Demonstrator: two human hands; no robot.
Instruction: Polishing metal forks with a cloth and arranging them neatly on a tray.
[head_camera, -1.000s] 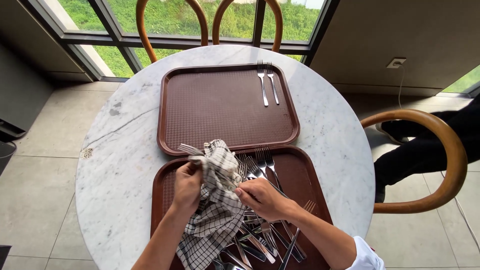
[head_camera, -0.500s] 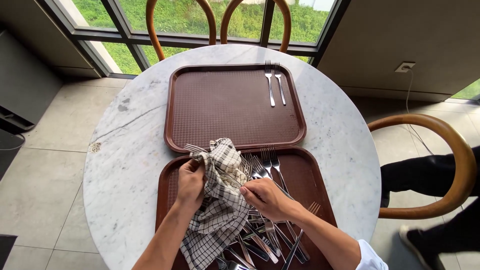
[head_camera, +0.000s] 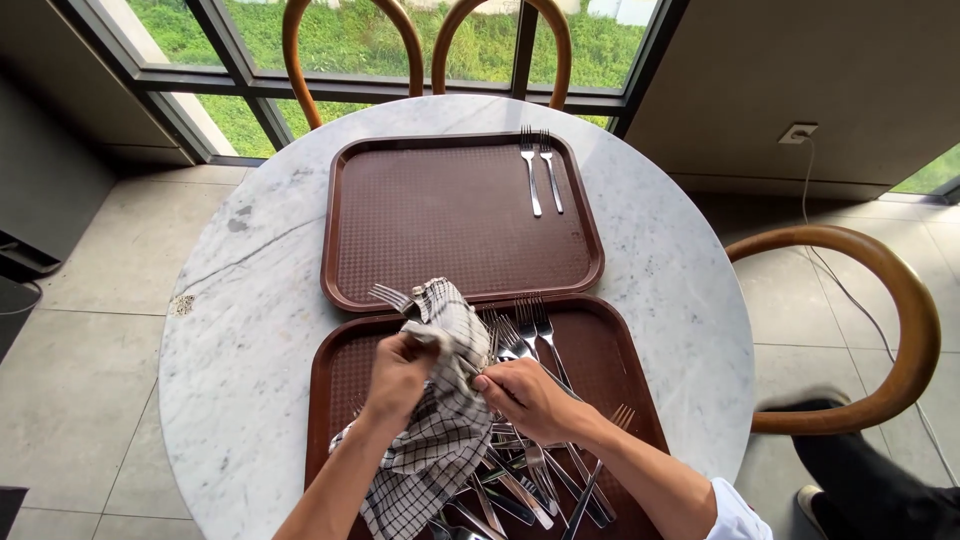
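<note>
Fork (head_camera: 392, 297) wrapped in checked cloth (head_camera: 440, 420); both hands grip it.

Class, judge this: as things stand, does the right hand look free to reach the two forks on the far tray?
Probably not at once. The right hand grips a fork in the checked cloth. Otherwise the way across the far tray to the two forks looks open.

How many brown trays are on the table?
2: the far tray holds two forks, the near tray holds a fork pile. None looks hidden.
</note>
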